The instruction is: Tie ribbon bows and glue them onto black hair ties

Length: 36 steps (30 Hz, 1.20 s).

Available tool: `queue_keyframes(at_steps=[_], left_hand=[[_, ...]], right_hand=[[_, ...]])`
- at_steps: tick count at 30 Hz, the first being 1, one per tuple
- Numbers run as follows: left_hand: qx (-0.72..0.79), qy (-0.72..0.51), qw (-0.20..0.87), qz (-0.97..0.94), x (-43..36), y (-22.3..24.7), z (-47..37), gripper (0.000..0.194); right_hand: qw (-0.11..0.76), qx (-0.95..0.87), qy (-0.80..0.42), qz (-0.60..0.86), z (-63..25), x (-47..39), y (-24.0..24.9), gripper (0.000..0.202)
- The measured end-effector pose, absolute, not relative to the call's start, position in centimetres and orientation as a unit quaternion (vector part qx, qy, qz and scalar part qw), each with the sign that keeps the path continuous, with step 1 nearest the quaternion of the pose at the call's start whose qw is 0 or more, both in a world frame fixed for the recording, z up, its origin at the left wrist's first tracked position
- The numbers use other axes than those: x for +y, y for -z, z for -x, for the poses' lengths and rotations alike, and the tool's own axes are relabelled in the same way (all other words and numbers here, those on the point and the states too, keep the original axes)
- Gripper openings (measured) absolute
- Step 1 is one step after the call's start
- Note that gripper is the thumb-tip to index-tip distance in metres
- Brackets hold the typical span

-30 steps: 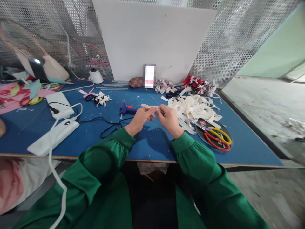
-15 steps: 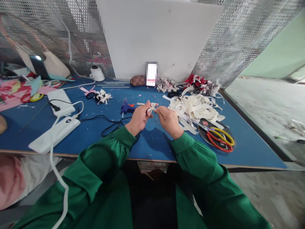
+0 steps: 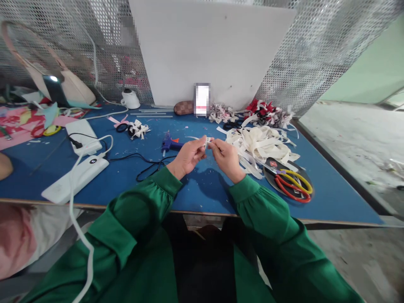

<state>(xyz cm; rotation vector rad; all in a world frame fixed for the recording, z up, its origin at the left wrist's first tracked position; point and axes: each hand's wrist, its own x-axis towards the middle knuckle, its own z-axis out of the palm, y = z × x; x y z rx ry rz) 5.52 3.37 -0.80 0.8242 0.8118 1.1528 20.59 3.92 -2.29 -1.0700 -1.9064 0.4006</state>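
A small piece of white ribbon (image 3: 207,142) is pinched between my two hands, above the middle of the blue table. My left hand (image 3: 190,156) grips it with thumb and fingers, and a pale end sticks out behind that hand. Pressed close from the other side, my right hand (image 3: 226,158) pinches the same ribbon at the fingertips. The fingers hide most of its shape. Just left of my left hand lies a blue glue gun (image 3: 171,143) with an orange trigger. To the right of my right hand spreads a heap of cream ribbon strips (image 3: 257,143).
Scissors with red and yellow handles (image 3: 293,185) rest on a dark round disc at right. White power strips (image 3: 75,180) and cables occupy the left. Behind are a lit phone (image 3: 202,100), a checkered pouch (image 3: 183,108) and piles of bows (image 3: 267,112). Another person's hand (image 3: 5,165) shows at far left.
My two hands have come closer together around the ribbon, the left one shifting slightly right. The ribbon is now more covered by fingers. The whole view has shifted slightly.
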Motion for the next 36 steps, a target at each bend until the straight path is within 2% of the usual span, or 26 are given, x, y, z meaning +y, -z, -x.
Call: queue_keyframes(at_steps=[3, 7, 11, 16, 21, 30, 36], left_hand=[[0.383, -0.529, 0.627, -0.425, 2.9, 1.3, -6.2, 0.045], [0.413, -0.569, 0.53, -0.475, 3.1, 2.2, -6.7, 0.042], [0.412, -0.596, 0.45, -0.521, 3.3, 2.7, -6.8, 0.047], [0.419, -0.597, 0.536, -0.426, 3.2, 2.0, -6.7, 0.043], [0.401, -0.562, 0.637, -0.342, 3.5, 0.9, -6.1, 0.039], [0.394, -0.505, 0.733, -0.23, 3.8, 0.2, -4.9, 0.033], [0.338, -0.498, 0.757, -0.252, 3.9, 0.4, -4.6, 0.028]], right_hand=[[0.416, -0.797, -0.056, 0.435, -20.6, 3.8, 2.3, 0.035], [0.318, -0.842, 0.099, 0.425, -20.6, 3.6, 2.5, 0.03], [0.28, -0.859, 0.167, 0.394, -20.7, 3.6, 2.3, 0.028], [0.294, -0.864, 0.18, 0.366, -21.0, 3.6, 2.3, 0.027], [0.271, -0.877, 0.178, 0.355, -21.0, 3.6, 2.5, 0.027], [0.252, -0.902, 0.175, 0.303, -20.9, 3.7, 2.6, 0.031], [0.289, -0.866, 0.124, 0.389, -20.4, 3.6, 2.8, 0.031]])
